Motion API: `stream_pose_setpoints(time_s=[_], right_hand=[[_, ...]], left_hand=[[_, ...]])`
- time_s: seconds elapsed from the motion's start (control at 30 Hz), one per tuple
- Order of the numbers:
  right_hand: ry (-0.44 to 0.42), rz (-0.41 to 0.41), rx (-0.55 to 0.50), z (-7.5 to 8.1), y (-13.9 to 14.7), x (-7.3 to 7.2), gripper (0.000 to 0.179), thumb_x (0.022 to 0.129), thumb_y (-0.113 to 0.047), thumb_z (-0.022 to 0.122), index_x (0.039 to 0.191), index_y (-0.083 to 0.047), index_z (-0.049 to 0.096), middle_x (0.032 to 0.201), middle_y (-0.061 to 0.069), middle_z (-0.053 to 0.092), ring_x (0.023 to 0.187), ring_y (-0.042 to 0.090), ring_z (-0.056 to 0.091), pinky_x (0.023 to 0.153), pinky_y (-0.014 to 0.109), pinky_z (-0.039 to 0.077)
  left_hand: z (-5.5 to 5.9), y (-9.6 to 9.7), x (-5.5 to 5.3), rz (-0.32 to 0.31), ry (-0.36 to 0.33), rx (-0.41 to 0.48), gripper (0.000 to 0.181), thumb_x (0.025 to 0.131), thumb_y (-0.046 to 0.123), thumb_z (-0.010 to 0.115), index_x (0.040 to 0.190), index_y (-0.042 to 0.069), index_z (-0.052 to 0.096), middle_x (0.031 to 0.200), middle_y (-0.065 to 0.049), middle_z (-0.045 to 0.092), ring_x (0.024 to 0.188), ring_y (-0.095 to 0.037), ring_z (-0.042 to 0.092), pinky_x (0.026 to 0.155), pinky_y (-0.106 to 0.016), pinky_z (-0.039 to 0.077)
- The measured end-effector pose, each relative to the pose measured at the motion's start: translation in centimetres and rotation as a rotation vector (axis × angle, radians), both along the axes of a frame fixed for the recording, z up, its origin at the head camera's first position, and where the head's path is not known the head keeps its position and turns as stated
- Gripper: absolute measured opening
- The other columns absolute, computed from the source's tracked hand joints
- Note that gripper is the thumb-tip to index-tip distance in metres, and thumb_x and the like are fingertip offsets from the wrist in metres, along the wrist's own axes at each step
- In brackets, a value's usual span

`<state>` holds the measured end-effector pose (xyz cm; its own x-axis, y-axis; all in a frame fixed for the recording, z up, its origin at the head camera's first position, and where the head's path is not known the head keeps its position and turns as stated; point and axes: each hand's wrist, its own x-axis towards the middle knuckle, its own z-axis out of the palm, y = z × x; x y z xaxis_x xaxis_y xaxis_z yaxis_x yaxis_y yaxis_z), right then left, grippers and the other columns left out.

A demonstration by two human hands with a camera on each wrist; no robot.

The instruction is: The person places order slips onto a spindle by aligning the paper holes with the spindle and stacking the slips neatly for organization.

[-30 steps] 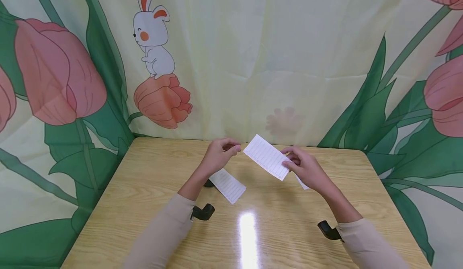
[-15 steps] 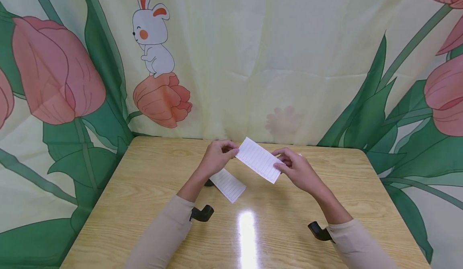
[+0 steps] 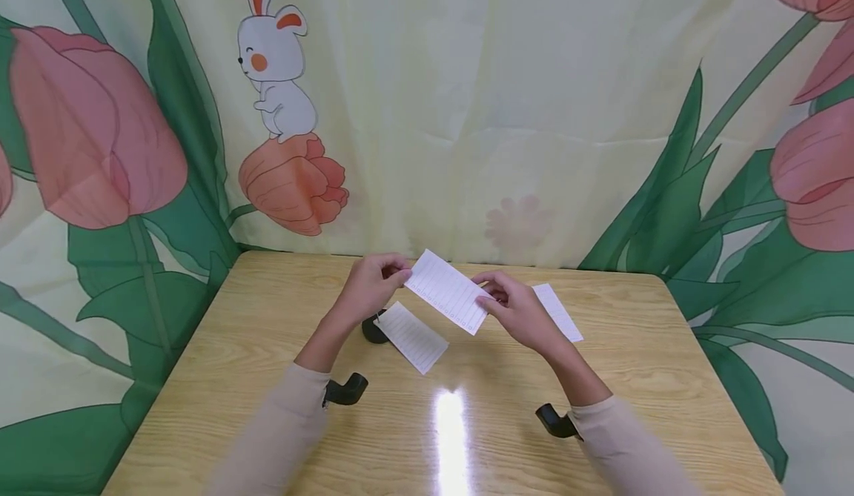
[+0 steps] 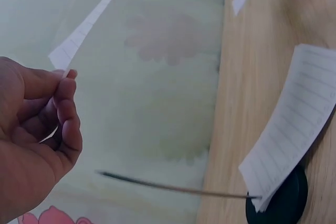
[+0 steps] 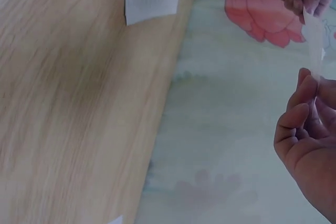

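Observation:
A white lined paper slip is held up tilted above the table, between both hands. My left hand pinches its left corner between thumb and fingers. At the opposite end, my right hand pinches the slip's right edge. Below it stands a paper spike with a round black base and a thin rod. Another lined slip is pierced by the rod near one end and sits low by the base, its other end reaching out over the table. How many sheets are on the spike, I cannot tell.
More lined paper lies on the wooden table to the right, partly behind the right hand. A printed curtain hangs along the table's back edge. Black curved wrist pieces stick out by both sleeves.
My right hand has brought the slip leftward, and my left hand has taken hold of its left corner. Both hands have shifted left, uncovering the paper on the right and more of the black base.

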<state>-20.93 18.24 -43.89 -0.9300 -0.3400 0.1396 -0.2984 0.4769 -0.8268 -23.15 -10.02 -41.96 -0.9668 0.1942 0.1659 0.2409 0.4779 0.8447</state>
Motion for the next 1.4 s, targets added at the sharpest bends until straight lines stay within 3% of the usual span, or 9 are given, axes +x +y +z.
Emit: stream_pose_setpoints(time_s=[0.23, 0.43, 0.57, 0.73, 1.4], right_hand=[[-0.011, 0.014, 0.0, -0.8, -2.2, -0.3, 0.028, 0.1, -0.012, 0.068, 0.129, -0.012, 0.065, 0.102, 0.005, 0.073, 0.088, 0.016, 0.069, 0.076, 0.031, 0.055], [-0.027, 0.029, -0.026, -1.2, -3.9, -0.9, 0.028, 0.099, -0.009, 0.068, 0.127, -0.009, 0.065, 0.1, 0.007, 0.073, 0.088, 0.016, 0.07, 0.075, 0.031, 0.057], [-0.036, 0.044, -0.042, -1.4, -4.7, -1.1, 0.028, 0.098, -0.005, 0.069, 0.126, -0.006, 0.065, 0.101, 0.01, 0.074, 0.088, 0.017, 0.071, 0.077, 0.038, 0.06], [-0.047, 0.054, -0.039, -1.5, -5.3, -1.2, 0.028, 0.098, -0.004, 0.068, 0.126, -0.005, 0.065, 0.102, 0.012, 0.075, 0.089, 0.019, 0.072, 0.079, 0.044, 0.06], [-0.067, 0.067, -0.002, -2.1, -5.6, -1.7, 0.027, 0.099, -0.005, 0.068, 0.126, -0.006, 0.065, 0.103, 0.011, 0.075, 0.092, 0.019, 0.073, 0.079, 0.041, 0.061]], left_hand=[[-0.2, -2.2, 0.3, 0.025, -0.033, -0.049, 0.009, 0.1, 0.01, 0.067, 0.101, 0.005, 0.074, 0.086, -0.009, 0.066, 0.079, -0.022, 0.056, 0.067, -0.029, 0.048], [-0.5, -3.6, 0.2, 0.04, -0.021, -0.075, 0.01, 0.101, 0.01, 0.066, 0.101, 0.004, 0.074, 0.084, -0.008, 0.064, 0.077, -0.022, 0.055, 0.066, -0.03, 0.047], [-0.9, -4.3, 0.2, 0.042, -0.024, -0.079, 0.009, 0.101, 0.008, 0.064, 0.099, 0.004, 0.072, 0.083, -0.008, 0.063, 0.078, -0.022, 0.054, 0.067, -0.03, 0.046], [-1.4, -4.7, 0.1, 0.045, -0.042, -0.075, 0.009, 0.101, 0.006, 0.063, 0.098, 0.003, 0.071, 0.082, -0.008, 0.062, 0.077, -0.021, 0.054, 0.065, -0.028, 0.045], [-3.0, -5.3, 0.1, 0.024, -0.113, -0.032, 0.011, 0.103, 0.003, 0.059, 0.103, 0.0, 0.069, 0.09, -0.01, 0.063, 0.082, -0.022, 0.058, 0.072, -0.028, 0.049]])
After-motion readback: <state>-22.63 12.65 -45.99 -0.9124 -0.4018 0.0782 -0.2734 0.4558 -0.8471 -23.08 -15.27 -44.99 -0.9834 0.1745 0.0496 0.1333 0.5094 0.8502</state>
